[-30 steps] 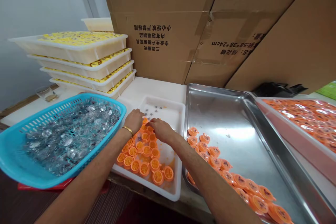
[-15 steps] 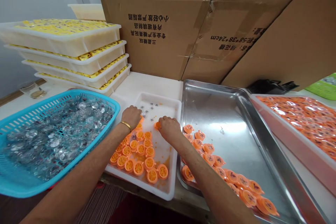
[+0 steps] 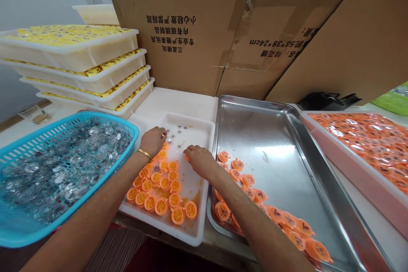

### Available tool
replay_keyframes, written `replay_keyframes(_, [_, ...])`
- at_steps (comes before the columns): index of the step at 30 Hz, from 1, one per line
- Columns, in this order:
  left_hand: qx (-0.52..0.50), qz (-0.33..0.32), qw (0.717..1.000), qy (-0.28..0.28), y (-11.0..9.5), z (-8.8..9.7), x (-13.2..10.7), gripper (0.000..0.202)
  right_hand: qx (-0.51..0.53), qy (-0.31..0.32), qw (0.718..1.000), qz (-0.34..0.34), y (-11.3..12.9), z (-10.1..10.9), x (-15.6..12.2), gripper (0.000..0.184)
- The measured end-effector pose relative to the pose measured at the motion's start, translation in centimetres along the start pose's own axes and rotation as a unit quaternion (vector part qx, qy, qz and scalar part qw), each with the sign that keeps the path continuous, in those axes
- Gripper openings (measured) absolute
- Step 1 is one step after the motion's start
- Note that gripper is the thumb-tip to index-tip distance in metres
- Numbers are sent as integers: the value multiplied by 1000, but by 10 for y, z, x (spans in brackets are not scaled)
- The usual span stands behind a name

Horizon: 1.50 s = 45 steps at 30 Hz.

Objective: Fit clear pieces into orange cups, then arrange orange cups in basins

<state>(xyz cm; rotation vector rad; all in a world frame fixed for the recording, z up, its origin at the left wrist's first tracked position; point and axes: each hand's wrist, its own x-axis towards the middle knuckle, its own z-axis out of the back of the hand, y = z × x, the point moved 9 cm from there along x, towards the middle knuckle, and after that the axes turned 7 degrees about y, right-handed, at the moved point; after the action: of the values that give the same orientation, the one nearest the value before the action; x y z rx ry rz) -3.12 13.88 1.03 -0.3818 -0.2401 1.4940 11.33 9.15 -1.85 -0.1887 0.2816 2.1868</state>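
My left hand (image 3: 153,141), with a gold bangle at the wrist, is above the upper left of a white plastic tray (image 3: 208,136). Its fingers are pinched beside small silvery pieces (image 3: 169,141); what they hold is too small to make out. Over the tray's right half, my right hand (image 3: 200,159) has its fingers closed on a small orange cup, mostly hidden by them. Several open orange cups (image 3: 161,206) filled with yellow bits stand in the tray's lower left, in front of both hands. Yellow crumbs lie on the tray floor.
At left stands a blue basket (image 3: 134,134) of clear plastic lids or discs. Stacked white trays (image 3: 127,61) of yellow pieces rise behind it. A metal tray (image 3: 287,144) on the right holds covered orange cups (image 3: 288,219). Further right is a tray of orange packs (image 3: 366,136). Cardboard (image 3: 178,68) walls the back.
The view has shifted slightly, so everything sits a little further left. My left fingertips have moved closer to the silvery pieces. The orange cup in my right hand is now more hidden.
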Motion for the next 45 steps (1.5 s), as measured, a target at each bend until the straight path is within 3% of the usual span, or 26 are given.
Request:
replay_keyframes(4, [-152, 13, 988, 24, -14, -12, 2, 21, 12, 1, 999, -47, -6, -3, -6, 21])
replay_keyframes(9, [-333, 24, 940, 75, -38, -30, 2, 12, 18, 17, 999, -40, -2, -2, -19, 26])
replay_keyframes(18, [-495, 45, 859, 123, -51, -40, -10, 23, 26, 24, 999, 4, -5, 1, -18, 31])
replay_keyframes(24, [-346, 50, 935, 57, -46, -39, 0, 21, 29, 17, 999, 27, -4, 0, -21, 29])
replay_keyframes(29, [-233, 13, 972, -1, -50, -35, -1, 9, 38, 15, 999, 28, -6, -1, -19, 32])
replay_keyframes(33, [-203, -1, 979, 10, -51, -45, -6, 13, 43, 17, 999, 18, -8, 0, -17, 29])
replay_keyframes(39, [-231, 12, 972, 36, -36, -55, -16, 21, 67, 2, 998, 10, -10, -1, -13, 26])
replay_keyframes(42, [-231, 2, 973, 17, -35, -47, -20, 22, 98, -27, 995, -10, -15, 6, -15, 24])
replay_keyframes(45, [-188, -54, 980, -25, -51, -32, -28, 22, 132, -62, 988, -40, -21, 16, -23, 15])
